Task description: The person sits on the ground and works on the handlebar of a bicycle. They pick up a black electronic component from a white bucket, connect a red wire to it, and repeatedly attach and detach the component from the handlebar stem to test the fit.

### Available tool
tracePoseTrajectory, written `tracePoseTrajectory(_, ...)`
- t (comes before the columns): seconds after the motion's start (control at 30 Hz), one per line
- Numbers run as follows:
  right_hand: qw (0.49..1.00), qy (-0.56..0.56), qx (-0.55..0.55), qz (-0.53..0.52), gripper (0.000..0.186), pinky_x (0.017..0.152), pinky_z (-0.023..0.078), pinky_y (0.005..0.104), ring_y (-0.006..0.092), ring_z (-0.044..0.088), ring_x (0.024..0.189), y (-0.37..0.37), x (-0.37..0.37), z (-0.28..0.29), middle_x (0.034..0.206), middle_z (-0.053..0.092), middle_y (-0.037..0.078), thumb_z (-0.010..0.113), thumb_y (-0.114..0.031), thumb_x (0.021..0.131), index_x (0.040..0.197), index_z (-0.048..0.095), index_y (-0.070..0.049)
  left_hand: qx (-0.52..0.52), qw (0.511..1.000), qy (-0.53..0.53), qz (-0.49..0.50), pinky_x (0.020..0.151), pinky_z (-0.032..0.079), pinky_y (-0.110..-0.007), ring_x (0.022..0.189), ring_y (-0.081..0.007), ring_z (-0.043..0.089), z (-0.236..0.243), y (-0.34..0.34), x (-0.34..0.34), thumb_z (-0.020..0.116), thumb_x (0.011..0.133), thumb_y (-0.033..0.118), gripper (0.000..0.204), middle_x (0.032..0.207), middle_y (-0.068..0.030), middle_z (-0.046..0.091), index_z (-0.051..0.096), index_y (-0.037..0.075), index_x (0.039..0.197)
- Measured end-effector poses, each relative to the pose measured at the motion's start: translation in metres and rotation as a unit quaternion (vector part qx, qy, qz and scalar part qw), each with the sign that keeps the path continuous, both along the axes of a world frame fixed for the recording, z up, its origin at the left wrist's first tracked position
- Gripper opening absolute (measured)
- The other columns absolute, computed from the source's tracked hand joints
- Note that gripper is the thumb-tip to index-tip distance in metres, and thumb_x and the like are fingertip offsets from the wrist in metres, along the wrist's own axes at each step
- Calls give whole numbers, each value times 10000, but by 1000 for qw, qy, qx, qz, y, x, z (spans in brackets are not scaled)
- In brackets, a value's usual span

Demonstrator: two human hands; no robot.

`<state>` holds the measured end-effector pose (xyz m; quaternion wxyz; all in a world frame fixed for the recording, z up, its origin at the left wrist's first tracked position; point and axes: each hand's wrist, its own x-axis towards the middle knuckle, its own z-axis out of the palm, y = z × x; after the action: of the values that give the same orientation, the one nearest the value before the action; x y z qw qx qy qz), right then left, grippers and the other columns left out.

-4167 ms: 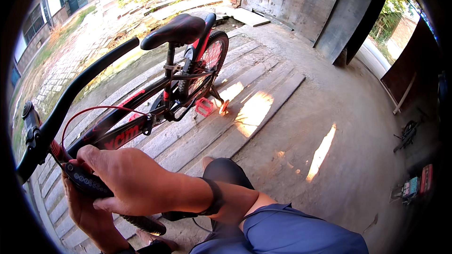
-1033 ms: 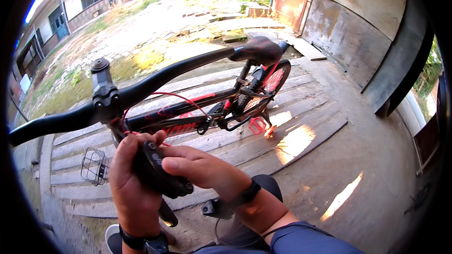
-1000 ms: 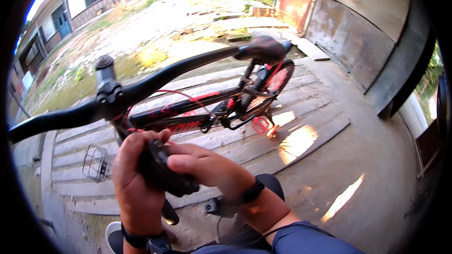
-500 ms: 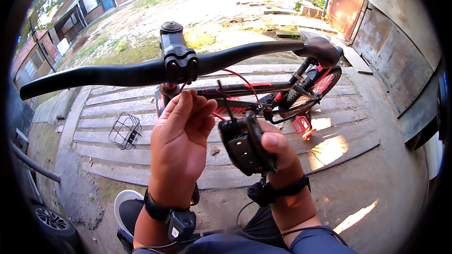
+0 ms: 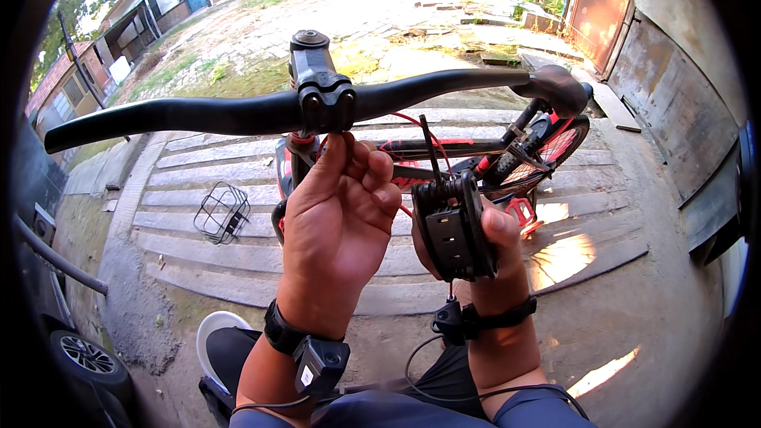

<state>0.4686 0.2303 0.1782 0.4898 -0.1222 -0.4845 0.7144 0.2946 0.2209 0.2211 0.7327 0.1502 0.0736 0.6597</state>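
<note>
A black handlebar [image 5: 214,117] runs across in front of me, clamped in the black stem [image 5: 319,71] of a black and red bicycle. Just below the stem's bolted front clamp, my left hand [image 5: 337,222] pinches thumb and forefinger together. Whatever is between those fingertips is too small or hidden to tell. To its right, my right hand [image 5: 503,230] grips a thick black slotted device [image 5: 449,234], from whose top a thin dark rod [image 5: 428,143] sticks up. Its exact kind does not show.
The bicycle's saddle [image 5: 555,91] and rear wheel [image 5: 559,150] stand to the right. A black wire basket [image 5: 222,212] lies on the slatted paving at left. A white bucket [image 5: 208,342] is beside me, a car wheel [image 5: 87,355] at lower left, metal panels [image 5: 682,95] at right.
Both hands have shifted right in the picture, as the view turned slightly. My left fingertips have risen to just under the stem clamp. The black device now stands more upright.
</note>
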Motion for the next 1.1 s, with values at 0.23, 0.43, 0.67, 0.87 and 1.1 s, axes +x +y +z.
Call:
tracePoseTrajectory(0.23, 1000, 10, -8, -8, 776, 388, 401, 287, 186, 508, 452, -1, 0, -1, 639, 554, 118, 660, -611, 808, 1125, 538, 86, 16, 1000, -9, -8, 629, 445, -305, 852, -166, 610, 0, 2, 1, 553, 1025, 257, 187, 884, -32, 642, 621, 89, 979)
tracePoseTrajectory(0.43, 999, -2, 18, 33, 744, 568, 398, 237, 119, 535, 675, 3, 2, 2, 842, 604, 59, 601, -578, 829, 1204, 572, 65, 0, 1000, 17, 7, 617, 444, -310, 816, -173, 595, 3, 1, 1, 552, 1017, 235, 164, 870, -33, 622, 603, 87, 966)
tracePoseTrajectory(0.67, 1000, -5, -9, 9, 722, 623, 408, 226, 109, 553, 745, 1, 7, -10, 893, 618, 48, 564, -554, 860, 1235, 569, 64, 27, 1000, -12, -9, 597, 426, -272, 826, -145, 566, 2, 1, 1, 535, 1024, 225, 162, 901, -17, 601, 631, 97, 1001)
tracePoseTrajectory(0.87, 997, -26, -5, -68, 770, 400, 361, 262, 154, 476, 464, -5, -4, 5, 622, 519, 90, 561, -666, 852, 1049, 541, 78, 27, 1000, 9, -6, 567, 405, -265, 800, -137, 552, 2, 0, 3, 530, 1027, 231, 170, 894, -13, 582, 623, 89, 1013)
tracePoseTrajectory(1.1, 996, -26, -17, -88, 737, 394, 352, 257, 146, 462, 463, -8, -4, 3, 629, 508, 77, 527, -663, 876, 1017, 536, 60, 30, 999, -25, -17, 558, 402, -261, 778, -136, 546, 2, 2, 1, 511, 1033, 220, 187, 894, -17, 573, 615, 65, 1040)
